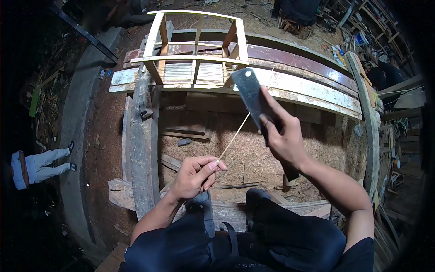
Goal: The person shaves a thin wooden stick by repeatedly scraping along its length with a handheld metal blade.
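Pinched between thumb and fingers, a thin stick [234, 136] slants up out of my left hand [195, 177], while my right hand [286, 136] is wrapped around the lower part of a broad dark blade [249, 88]. Around the stick, the shaving-covered ground [244, 154] gives open room, bounded by a long beam [144, 172] on my left, a pale rail [369, 136] on my right and the planks [303, 86] across the far side. Both my knees [294, 231] close off the near side, just below my hands.

The stick's long axis runs from my left fingers up and rightward, away from me; its far end reaches the left edge of the blade, though I cannot tell whether it touches or passes behind. The blade points away from me, leaning left, with one round hole [248, 73] near its far end, which overlaps the planks' near edge in my view.

I count one stick, one blade and one wooden frame [197, 58], standing on the left part of the planks. One person [43, 165] stands well apart to my left.
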`<state>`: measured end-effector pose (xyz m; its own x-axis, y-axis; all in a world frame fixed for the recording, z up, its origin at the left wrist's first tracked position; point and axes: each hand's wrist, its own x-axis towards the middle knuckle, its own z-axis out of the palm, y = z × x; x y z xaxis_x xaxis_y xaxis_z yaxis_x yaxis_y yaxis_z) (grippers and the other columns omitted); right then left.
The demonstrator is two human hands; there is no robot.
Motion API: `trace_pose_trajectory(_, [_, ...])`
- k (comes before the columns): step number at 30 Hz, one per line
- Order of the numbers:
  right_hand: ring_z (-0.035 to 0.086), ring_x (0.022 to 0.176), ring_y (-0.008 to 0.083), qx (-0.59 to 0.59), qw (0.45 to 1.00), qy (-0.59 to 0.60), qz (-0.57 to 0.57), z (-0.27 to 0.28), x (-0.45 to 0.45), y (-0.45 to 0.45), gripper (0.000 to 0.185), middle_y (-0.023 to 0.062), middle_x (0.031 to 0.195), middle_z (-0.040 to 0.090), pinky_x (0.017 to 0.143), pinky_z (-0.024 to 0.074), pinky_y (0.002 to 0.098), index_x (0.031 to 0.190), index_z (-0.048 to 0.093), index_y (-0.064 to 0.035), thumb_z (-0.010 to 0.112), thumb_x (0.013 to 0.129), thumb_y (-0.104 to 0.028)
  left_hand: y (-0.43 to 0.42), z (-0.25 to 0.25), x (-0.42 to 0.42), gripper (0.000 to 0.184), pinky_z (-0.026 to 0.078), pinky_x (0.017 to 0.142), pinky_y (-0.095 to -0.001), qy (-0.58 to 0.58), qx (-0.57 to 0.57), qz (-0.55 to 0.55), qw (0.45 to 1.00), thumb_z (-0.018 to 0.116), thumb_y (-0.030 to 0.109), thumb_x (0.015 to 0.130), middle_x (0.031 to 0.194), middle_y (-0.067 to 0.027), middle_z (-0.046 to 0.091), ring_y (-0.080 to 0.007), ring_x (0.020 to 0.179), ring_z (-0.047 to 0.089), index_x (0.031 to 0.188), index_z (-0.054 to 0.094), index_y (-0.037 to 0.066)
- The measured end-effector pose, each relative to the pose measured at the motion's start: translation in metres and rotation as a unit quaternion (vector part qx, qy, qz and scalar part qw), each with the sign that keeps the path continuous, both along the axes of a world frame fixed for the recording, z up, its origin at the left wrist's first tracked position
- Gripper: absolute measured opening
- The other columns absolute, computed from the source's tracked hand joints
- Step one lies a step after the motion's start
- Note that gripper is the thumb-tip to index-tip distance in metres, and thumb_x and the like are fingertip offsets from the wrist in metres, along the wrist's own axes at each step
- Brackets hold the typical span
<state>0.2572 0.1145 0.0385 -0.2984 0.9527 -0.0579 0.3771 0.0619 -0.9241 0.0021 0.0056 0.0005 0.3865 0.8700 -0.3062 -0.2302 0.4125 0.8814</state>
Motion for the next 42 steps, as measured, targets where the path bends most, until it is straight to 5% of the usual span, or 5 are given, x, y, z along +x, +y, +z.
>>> trace_pose_trajectory(13, [0.057, 0.134, 0.0327, -0.032, 0.991, 0.021, 0.126, 0.004, 0.007, -0.024, 0.071, 0.0264, 0.144, 0.058, 0.108, 0.0493, 0.0347, 0.158, 0.044, -0.0164, 0.059, 0.093, 0.009, -0.001, 0.003, 0.000, 0.030, 0.036, 0.051, -0.0212, 0.022, -0.021, -0.015, 0.999, 0.052, 0.018, 0.111, 0.063, 0.0011, 0.055, -0.0035, 0.052, 0.047, 0.113, 0.069, -0.007])
trace_pose_trajectory(23, [0.059, 0.129, 0.0393, 0.149, 0.978, 0.006, 0.145, -0.001, 0.005, -0.009, 0.078, 0.0277, 0.150, 0.050, 0.105, 0.0517, 0.0373, 0.159, 0.042, -0.0175, 0.057, 0.090, 0.014, -0.001, 0.004, -0.002, 0.029, 0.033, 0.047, -0.0209, 0.030, 0.001, 0.003, 1.000, 0.051, 0.017, 0.110, 0.059, -0.0001, 0.054, -0.0040, 0.047, 0.043, 0.109, 0.068, -0.007])
trace_pose_trajectory(27, [0.075, 0.092, 0.0284, -0.113, 0.992, 0.037, -0.037, 0.014, 0.001, 0.001, 0.083, 0.0260, 0.128, 0.070, 0.087, 0.0577, 0.0352, 0.160, 0.043, -0.0193, 0.052, 0.085, 0.016, -0.002, 0.006, -0.002, 0.029, 0.033, 0.048, -0.0207, 0.026, -0.002, 0.006, 1.000, 0.051, 0.018, 0.110, 0.060, 0.0007, 0.054, -0.0037, 0.047, 0.043, 0.109, 0.068, -0.006])
trace_pose_trajectory(28, [0.074, 0.087, 0.0273, 0.036, 0.997, 0.031, 0.062, 0.000, 0.001, -0.006, 0.083, 0.0255, 0.122, 0.072, 0.084, 0.0575, 0.0352, 0.160, 0.043, -0.0197, 0.052, 0.085, 0.015, -0.001, 0.006, -0.002, 0.029, 0.033, 0.048, -0.0207, 0.026, -0.001, 0.007, 1.000, 0.051, 0.018, 0.110, 0.060, 0.0007, 0.054, -0.0037, 0.047, 0.043, 0.109, 0.068, -0.006])
trace_pose_trajectory(42, [0.077, 0.097, 0.0282, 0.093, 0.992, 0.024, 0.085, -0.012, -0.001, -0.017, 0.091, 0.0281, 0.117, 0.073, 0.083, 0.0572, 0.0325, 0.162, 0.038, -0.0208, 0.049, 0.080, 0.018, 0.000, -0.002, -0.003, 0.027, 0.037, 0.051, -0.0219, -0.006, 0.008, 0.023, 1.000, 0.053, 0.016, 0.110, 0.064, 0.0022, 0.054, -0.0034, 0.053, 0.045, 0.109, 0.069, -0.005])
